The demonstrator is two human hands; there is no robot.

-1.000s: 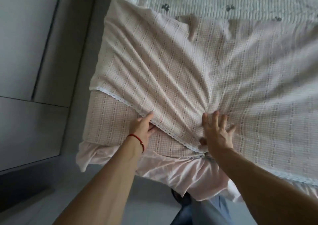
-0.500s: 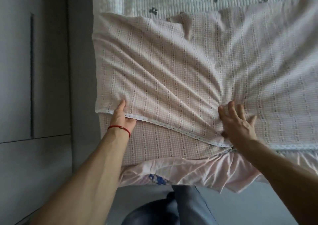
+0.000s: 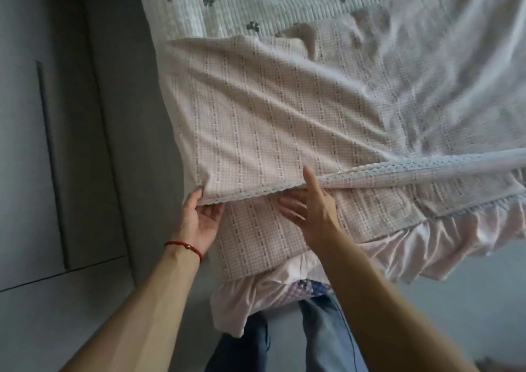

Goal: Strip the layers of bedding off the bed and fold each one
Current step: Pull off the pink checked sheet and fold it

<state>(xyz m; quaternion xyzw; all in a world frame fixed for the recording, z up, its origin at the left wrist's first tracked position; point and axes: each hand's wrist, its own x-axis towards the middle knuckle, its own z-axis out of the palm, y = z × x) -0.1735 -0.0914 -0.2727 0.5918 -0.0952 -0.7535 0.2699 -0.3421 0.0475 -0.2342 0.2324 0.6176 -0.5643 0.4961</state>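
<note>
The pink checked blanket [image 3: 284, 132] lies folded over on itself across the bed [image 3: 182, 29], its lace-trimmed edge [image 3: 370, 169] running from about 8 o'clock to 3 o'clock over the lower layer of the same cloth. The left hand [image 3: 199, 218], with a red cord bracelet [image 3: 183, 245] on its wrist, has its fingers curled under the lace corner at the bed's 9 o'clock side and its thumb on top, pinching that corner. The right hand [image 3: 310, 212] is spread, its index finger raised against the lace edge and its other fingers slipped beneath it. At 12 o'clock a white quilt with dark bows [image 3: 270, 4] covers the mattress. A pink ruffled skirt [image 3: 427, 252] hangs at 5 o'clock. No containers show.
</note>
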